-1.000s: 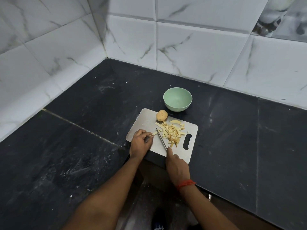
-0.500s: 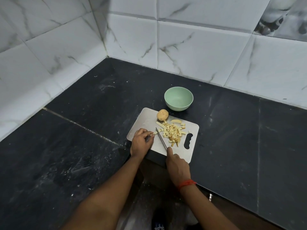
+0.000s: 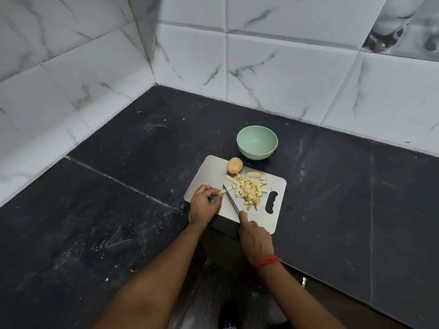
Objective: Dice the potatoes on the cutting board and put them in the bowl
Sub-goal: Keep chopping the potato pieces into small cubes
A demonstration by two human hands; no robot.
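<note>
Pale yellow and freshly cut, the short potato strip (image 3: 223,191) is pinned to the board under the curled fingertips of the left grip (image 3: 204,205), which is closed down onto it with no gap showing. The right grip (image 3: 255,238) is wrapped round the handle of a slim steel kitchen knife (image 3: 230,198). The handle itself is hidden in the fist, and the forefinger is laid along the back of the blade, which crosses just beside the left fingertips.

Raw potato like this should be firm and light but slick on its cut faces. The strip is best held from above, fingertips tucked back from the edge, since so small a piece may skid on the smooth board.

Just to the right lies the heap of diced potato cubes (image 3: 249,192), with a few uncut strips and a curved wedge (image 3: 253,174) at its far side. A whole tan-skinned round potato (image 3: 234,165) sits at the far edge of the grey, metal-looking cutting board (image 3: 209,176). Being round, it could roll until it is halved flat.

The mint-green round bowl (image 3: 257,154) stands just beyond the board, with nothing seen inside it. All of this rests on a dark stone surface (image 3: 142,186) in a corner of white marbled tiles (image 3: 285,67).
</note>
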